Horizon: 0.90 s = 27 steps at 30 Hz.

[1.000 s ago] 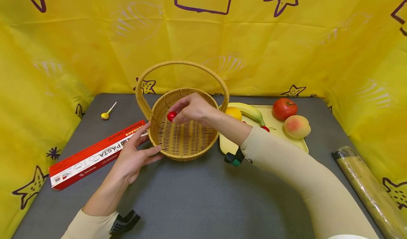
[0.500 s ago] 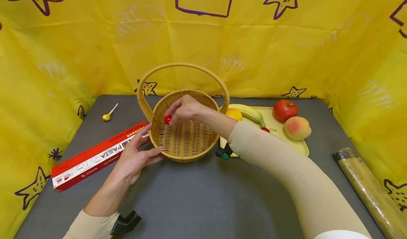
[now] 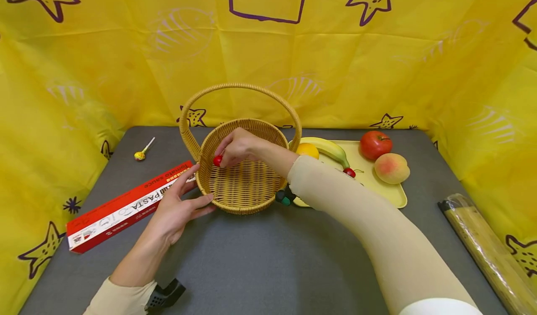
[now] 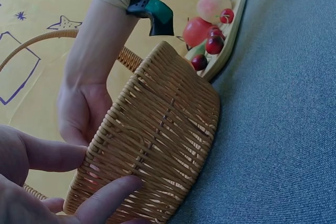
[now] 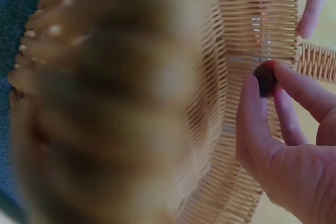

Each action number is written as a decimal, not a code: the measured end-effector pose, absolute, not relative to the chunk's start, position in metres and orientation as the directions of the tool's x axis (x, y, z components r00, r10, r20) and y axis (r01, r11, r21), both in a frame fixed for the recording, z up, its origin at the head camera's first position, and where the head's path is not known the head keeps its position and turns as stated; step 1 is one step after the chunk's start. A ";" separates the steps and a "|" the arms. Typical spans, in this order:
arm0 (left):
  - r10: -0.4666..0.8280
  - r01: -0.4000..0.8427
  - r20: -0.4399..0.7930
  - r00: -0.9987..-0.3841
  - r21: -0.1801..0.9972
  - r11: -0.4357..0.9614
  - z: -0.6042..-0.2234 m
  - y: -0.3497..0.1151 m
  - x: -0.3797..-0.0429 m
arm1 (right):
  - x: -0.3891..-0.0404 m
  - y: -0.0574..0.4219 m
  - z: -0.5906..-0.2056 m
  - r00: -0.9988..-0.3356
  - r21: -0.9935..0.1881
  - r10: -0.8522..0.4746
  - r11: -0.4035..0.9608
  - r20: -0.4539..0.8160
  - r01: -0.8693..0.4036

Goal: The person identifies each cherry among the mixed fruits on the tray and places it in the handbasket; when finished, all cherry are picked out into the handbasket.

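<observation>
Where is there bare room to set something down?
Bare table lies in front of the basket, between the left hand and right sleeve; between the lollipop and basket; and between the tray and wrapped roll. Crowded: the basket's left, with that hand and the box, and the tray's right, with red fruit and peach.

One left hand (image 3: 178,208), one right hand (image 3: 238,147), one basket (image 3: 244,208). At least five cherries (image 3: 217,160): one in the right hand, at least four on the tray (image 3: 395,194), too overlapped for an exact count. One tray, one banana (image 3: 329,148), one orange (image 3: 308,150), one red fruit (image 3: 375,145), one peach (image 3: 392,168). One box (image 3: 130,208), one lollipop (image 3: 140,155), one wrapped bundle (image 3: 482,245).
</observation>
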<state>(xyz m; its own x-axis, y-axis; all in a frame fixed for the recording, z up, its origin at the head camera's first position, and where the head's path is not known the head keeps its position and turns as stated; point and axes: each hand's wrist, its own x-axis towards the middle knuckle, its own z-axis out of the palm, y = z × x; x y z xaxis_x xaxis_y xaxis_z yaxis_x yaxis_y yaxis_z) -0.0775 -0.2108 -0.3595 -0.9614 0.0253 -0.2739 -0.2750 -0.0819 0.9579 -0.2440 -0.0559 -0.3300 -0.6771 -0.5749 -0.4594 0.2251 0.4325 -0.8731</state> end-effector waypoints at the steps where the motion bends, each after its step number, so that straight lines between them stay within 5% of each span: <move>1: 0.025 -0.274 -0.273 -0.962 0.958 -0.081 -0.360 -0.211 -0.077 | -0.245 -0.057 -0.330 -0.674 -0.873 -0.577 0.434 -0.461 0.224; 27: 0.029 -0.267 -0.265 -0.964 0.960 -0.081 -0.360 -0.212 -0.077 | -0.250 -0.070 -0.324 -0.600 -0.837 -0.605 0.496 -0.524 0.231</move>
<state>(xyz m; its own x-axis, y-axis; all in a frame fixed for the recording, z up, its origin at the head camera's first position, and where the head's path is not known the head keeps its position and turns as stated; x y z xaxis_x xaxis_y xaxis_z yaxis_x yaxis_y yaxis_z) -0.0769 -0.2117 -0.3605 -0.9637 0.0293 -0.2654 -0.2669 -0.0806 0.9603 -0.2495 -0.0698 -0.3236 -0.5998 -0.6050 -0.5237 0.2311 0.4957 -0.8372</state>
